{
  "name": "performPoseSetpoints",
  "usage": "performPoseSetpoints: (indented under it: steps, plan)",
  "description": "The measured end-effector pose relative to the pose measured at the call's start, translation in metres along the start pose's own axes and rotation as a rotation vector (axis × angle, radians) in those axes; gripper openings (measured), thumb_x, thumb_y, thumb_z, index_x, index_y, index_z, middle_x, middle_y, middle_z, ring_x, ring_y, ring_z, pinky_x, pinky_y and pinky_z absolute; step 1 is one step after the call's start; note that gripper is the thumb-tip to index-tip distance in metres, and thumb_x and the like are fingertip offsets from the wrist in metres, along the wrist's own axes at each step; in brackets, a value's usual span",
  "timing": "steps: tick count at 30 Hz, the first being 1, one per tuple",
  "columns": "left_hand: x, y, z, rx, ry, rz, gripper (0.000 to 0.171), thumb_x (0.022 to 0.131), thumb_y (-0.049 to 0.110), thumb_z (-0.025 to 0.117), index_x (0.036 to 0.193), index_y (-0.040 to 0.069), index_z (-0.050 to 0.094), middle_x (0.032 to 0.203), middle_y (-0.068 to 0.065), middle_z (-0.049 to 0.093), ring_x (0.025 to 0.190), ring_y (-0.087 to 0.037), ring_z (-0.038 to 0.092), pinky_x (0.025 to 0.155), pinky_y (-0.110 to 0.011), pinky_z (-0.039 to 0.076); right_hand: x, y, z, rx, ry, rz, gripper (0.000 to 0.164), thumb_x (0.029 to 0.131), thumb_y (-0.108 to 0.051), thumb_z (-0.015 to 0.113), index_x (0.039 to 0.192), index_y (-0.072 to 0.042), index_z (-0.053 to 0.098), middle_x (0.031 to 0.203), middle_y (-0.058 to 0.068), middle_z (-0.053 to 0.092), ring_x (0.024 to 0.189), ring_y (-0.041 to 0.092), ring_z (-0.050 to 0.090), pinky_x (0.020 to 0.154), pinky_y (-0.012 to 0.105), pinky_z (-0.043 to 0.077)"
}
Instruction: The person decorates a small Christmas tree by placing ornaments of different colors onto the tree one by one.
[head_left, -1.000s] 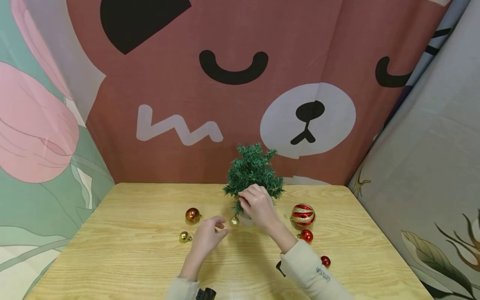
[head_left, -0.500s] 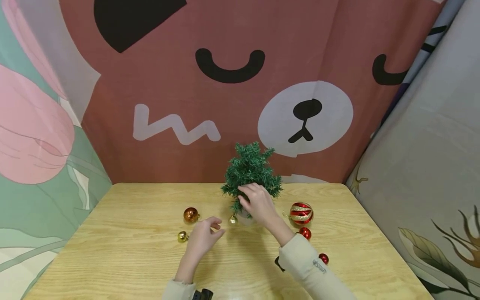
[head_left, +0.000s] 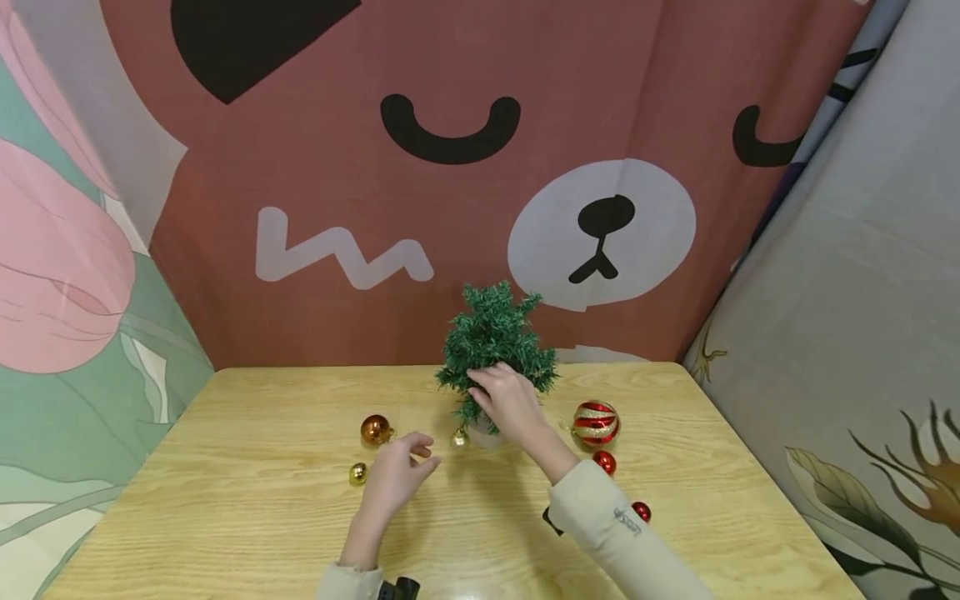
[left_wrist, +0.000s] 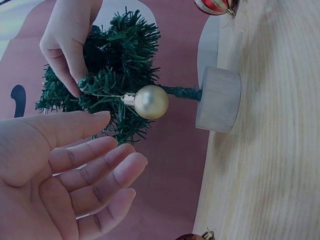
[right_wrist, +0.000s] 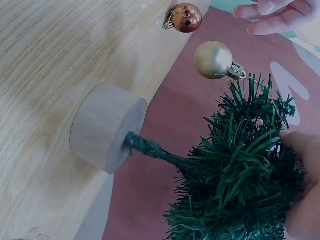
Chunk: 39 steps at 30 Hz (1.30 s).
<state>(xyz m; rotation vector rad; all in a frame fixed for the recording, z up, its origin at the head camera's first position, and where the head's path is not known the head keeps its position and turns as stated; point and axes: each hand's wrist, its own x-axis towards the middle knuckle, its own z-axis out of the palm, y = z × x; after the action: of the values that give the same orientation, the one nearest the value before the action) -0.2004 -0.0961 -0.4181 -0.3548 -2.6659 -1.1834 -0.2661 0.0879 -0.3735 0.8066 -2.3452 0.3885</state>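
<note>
A small green artificial Christmas tree (head_left: 491, 325) stands upright on its round wooden base (left_wrist: 218, 100). A matte gold ball ornament (left_wrist: 151, 102) hangs by a thin loop from a low branch on the tree's left side. My right hand (head_left: 512, 406) reaches into the front of the tree, thumb and fingers pinching a branch just above that ornament; the foliage partly hides the fingertips. My left hand (head_left: 395, 477) hovers to the left of the hanging ornament, palm turned toward the tree. Its fingers (left_wrist: 102, 170) are loosely bent and hold nothing.
On the wooden table (head_left: 247, 500), a copper ball ornament (head_left: 376, 429) and a small shiny gold one (head_left: 357, 473) lie at left. To the right are a red-and-gold striped ball (head_left: 596, 423) and two smaller red balls (head_left: 604, 462). A printed curtain (head_left: 337, 325) hangs behind the table.
The whole head view shifts slightly left as the camera turns. Both hands stay nearly still beside the tree, and the gold ornament still hangs from its branch.
</note>
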Motion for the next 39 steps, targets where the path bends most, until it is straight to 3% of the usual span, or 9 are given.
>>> performPoseSetpoints:
  steps: [14,20,30,39]
  plan:
    - [-0.003,0.000,0.000,0.016,-0.003,-0.005,0.021,0.079,0.015,0.068,0.095,0.002,0.065,0.079,-0.005,0.064,0.062,-0.015,0.057,0.053,-0.027,0.047,0.005,0.000,0.006,-0.049,0.042,-0.023,0.016,0.079,-0.019,0.069,0.093,-0.013,0.072,0.083,-0.002,0.068,0.074,0.013,0.059,0.059,0.024,0.048]
    - [-0.003,-0.001,0.000,0.020,0.004,0.003,0.020,0.079,0.014,0.069,0.094,0.001,0.065,0.077,-0.005,0.064,0.062,-0.014,0.057,0.054,-0.027,0.047,0.009,0.001,0.005,-0.074,0.049,-0.039,0.013,0.078,-0.020,0.069,0.088,-0.013,0.073,0.079,-0.002,0.068,0.074,0.015,0.059,0.063,0.027,0.047]
    - [-0.008,-0.003,-0.003,-0.033,0.001,-0.033,0.024,0.079,0.013,0.068,0.097,-0.002,0.064,0.079,-0.007,0.064,0.062,-0.013,0.056,0.054,-0.027,0.047,0.007,0.004,0.007,-0.024,0.053,-0.009,0.011,0.078,-0.019,0.070,0.087,-0.014,0.074,0.077,-0.004,0.067,0.075,0.014,0.057,0.060,0.025,0.049]
    - [-0.013,-0.010,-0.009,-0.029,0.042,-0.073,0.023,0.078,0.010,0.068,0.097,-0.002,0.063,0.080,-0.006,0.064,0.064,-0.015,0.056,0.056,-0.028,0.047,0.007,0.006,0.009,0.002,0.057,0.008,0.010,0.077,-0.018,0.070,0.086,-0.014,0.074,0.074,-0.003,0.067,0.074,0.015,0.057,0.055,0.026,0.049]
